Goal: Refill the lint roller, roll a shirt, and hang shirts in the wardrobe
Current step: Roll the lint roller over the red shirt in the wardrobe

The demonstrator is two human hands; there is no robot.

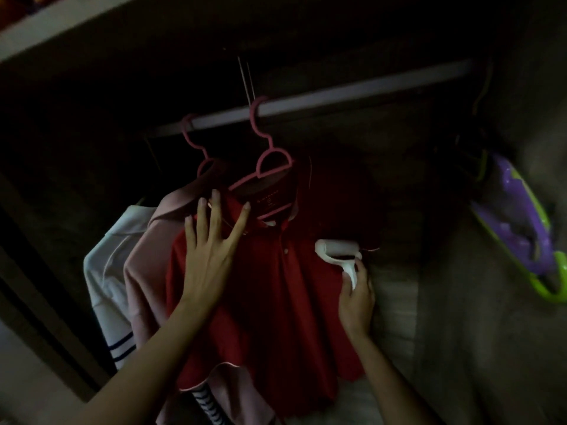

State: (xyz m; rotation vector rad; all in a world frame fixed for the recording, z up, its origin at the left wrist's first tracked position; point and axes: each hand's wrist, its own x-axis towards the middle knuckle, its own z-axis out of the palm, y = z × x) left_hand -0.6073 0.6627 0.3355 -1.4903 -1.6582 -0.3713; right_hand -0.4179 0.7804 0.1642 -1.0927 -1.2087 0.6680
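Note:
A red polo shirt (276, 302) hangs on a pink hanger (270, 161) from the wardrobe rail (352, 93). My left hand (208, 259) lies flat on the shirt's left shoulder, fingers spread, holding nothing. My right hand (356, 296) grips the handle of a white lint roller (337, 251), whose roll rests against the shirt's right chest. To the left, a pink shirt (147, 265) hangs on a second pink hanger (196, 145), and beside it a white shirt (104, 271) with dark stripes.
The wardrobe interior is dark. Purple and green hangers (521, 234) hang at the far right. A shelf edge (61, 26) runs above the rail. Pale folded fabric (395, 302) lies behind the red shirt on the right.

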